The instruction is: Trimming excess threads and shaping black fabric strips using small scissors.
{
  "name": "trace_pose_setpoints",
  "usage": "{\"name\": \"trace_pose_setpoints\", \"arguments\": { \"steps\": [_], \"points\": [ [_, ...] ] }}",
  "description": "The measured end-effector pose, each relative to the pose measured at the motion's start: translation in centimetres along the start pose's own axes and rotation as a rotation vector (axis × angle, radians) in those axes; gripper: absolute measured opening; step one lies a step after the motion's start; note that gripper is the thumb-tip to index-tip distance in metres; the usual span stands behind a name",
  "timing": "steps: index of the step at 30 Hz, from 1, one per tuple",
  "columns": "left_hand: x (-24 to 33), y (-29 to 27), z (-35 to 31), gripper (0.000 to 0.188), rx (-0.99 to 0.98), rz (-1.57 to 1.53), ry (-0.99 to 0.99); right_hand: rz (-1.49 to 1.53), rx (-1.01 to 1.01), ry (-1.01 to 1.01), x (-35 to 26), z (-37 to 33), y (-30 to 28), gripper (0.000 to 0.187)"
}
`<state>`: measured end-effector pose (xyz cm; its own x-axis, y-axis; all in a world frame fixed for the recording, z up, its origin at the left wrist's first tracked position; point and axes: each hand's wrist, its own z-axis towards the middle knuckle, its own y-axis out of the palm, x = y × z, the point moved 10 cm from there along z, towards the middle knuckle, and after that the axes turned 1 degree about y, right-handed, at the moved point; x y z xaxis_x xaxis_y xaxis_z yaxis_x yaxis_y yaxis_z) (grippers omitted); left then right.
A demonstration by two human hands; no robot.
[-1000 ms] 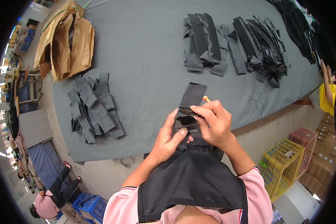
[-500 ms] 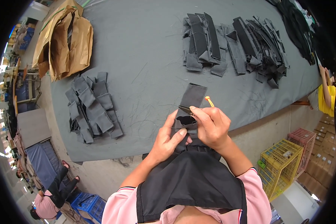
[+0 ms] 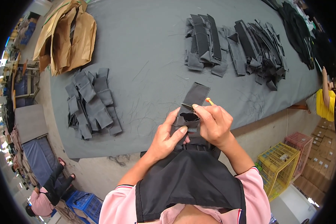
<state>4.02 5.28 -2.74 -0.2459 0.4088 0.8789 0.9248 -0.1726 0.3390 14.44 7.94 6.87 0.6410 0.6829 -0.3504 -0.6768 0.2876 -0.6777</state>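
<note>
My left hand (image 3: 165, 137) holds a dark grey strip of sewn fabric (image 3: 197, 93), thumb on top and fingers behind, just above my black apron (image 3: 190, 175). A fold in the strip gapes, with a black hollow inside. My right hand (image 3: 215, 126) is closed around a slim tool (image 3: 209, 100). Its yellow and orange-red end sticks out above the knuckles, and a thin dark metal tip lies across the strip above the hollow. The tool's exact kind is hidden by my fingers. The strip's far end rests over the table.
On the grey-covered table (image 3: 138, 48), cut strips lie piled at left (image 3: 91, 104), with more stacks at far right (image 3: 203, 41). A brown paper bag (image 3: 72, 41) stands far left. Loose threads are scattered about. Yellow crates (image 3: 278, 160) stand right; another person's arm (image 3: 326, 89) shows at the right edge.
The tool's tip has shifted slightly up and left across the strip, and the fold appears a little wider open. Both hands keep their hold; the view has moved slightly.
</note>
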Motion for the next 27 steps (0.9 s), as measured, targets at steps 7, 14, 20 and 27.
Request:
{"name": "trace_pose_setpoints", "arguments": {
  "steps": [7,14,20,27],
  "points": [
    [-1.2,-0.7,1.4,0.038,0.015,-0.26,-0.187,0.596,-0.085,0.662,6.6,-1.9,3.8,0.022],
    [-0.2,-3.1,3.0,0.039,0.148,-0.349,-0.136,0.72,-0.09,0.744,4.7,-3.9,2.9,0.03],
    [0.7,-4.1,4.0,0.035,0.191,-0.495,-0.07,0.598,-0.217,0.637,2.4,-3.2,3.2,0.025],
    [0.8,-5.6,4.0,0.034,0.248,-0.571,-0.065,0.456,-0.227,0.511,0.9,-3.9,2.0,0.02]
  ]
}}
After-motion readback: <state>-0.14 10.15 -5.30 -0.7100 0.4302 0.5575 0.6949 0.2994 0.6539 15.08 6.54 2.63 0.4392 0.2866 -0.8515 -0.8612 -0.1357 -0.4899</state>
